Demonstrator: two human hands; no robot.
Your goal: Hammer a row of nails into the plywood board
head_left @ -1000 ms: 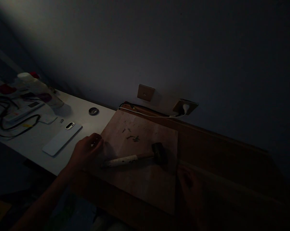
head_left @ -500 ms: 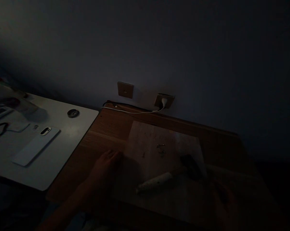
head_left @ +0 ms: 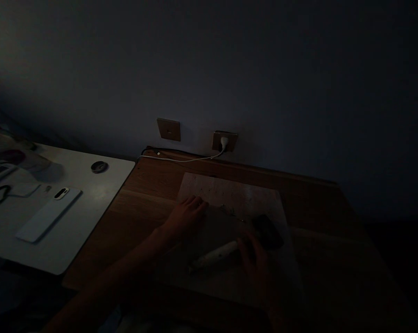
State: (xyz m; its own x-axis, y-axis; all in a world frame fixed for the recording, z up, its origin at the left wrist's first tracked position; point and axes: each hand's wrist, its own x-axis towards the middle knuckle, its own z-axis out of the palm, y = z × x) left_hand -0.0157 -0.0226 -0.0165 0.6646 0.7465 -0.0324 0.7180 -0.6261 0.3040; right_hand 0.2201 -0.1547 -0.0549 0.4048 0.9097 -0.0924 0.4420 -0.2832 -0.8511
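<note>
A flat light board (head_left: pixel 209 187) lies on the wooden table, in dim light. On it rests a hammer with a dark head (head_left: pixel 268 231) and a pale, worn handle (head_left: pixel 214 257). My right hand (head_left: pixel 257 263) has its fingers around the handle close to the head. My left hand (head_left: pixel 187 216) is on the board's left part, fingers bent and close together; whatever is under the fingertips is hidden. Several small nails or screws (head_left: pixel 232 212) are scattered just right of the left fingers.
A white table (head_left: pixel 91 203) adjoins the wooden table (head_left: pixel 150 185) on the left, bearing a phone (head_left: pixel 49 215), a roll of tape (head_left: pixel 99 167) and a bottle (head_left: pixel 39 164). Behind, a white cable (head_left: pixel 188 160) runs to a plug in a wall socket (head_left: pixel 224 141).
The board with hammer has shifted right, off the white table's edge. My left hand has left the board's edge for the nails; my right hand has come from the right edge onto the hammer.
</note>
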